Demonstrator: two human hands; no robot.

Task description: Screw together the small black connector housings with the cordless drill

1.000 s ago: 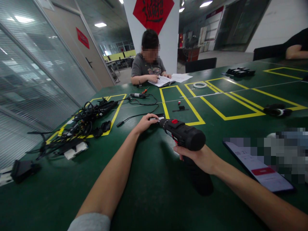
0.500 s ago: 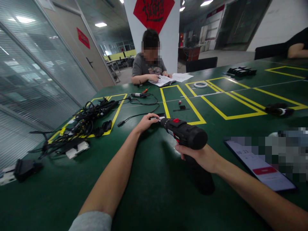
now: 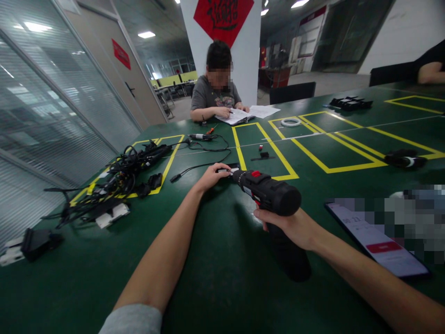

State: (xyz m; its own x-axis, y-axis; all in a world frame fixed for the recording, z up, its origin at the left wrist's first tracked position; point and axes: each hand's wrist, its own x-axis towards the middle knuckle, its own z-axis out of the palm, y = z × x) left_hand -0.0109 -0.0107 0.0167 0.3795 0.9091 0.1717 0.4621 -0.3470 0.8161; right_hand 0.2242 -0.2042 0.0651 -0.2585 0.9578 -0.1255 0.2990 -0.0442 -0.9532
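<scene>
A black cordless drill (image 3: 269, 191) with red switches is gripped in my right hand (image 3: 283, 225), its handle tilted down toward me. The drill's chuck points away to the left, and its bit meets a small black device with a light top (image 3: 234, 166) on the table. My left hand (image 3: 213, 176) closes over the near left side of that device and steadies it, fingertips beside the bit. Much of the device is hidden behind my fingers and the chuck, so its kind does not show.
A tangle of black cables (image 3: 128, 171) covers the left side. A phone (image 3: 378, 239) lies at right. Past the hands are a cabled pen-like tool (image 3: 200, 137), a tape roll (image 3: 290, 122) and several black parts (image 3: 351, 103). A person (image 3: 217, 93) sits opposite with papers (image 3: 236, 116).
The view has shifted very slightly. Both hands, the drill and the small device keep the same places relative to each other.
</scene>
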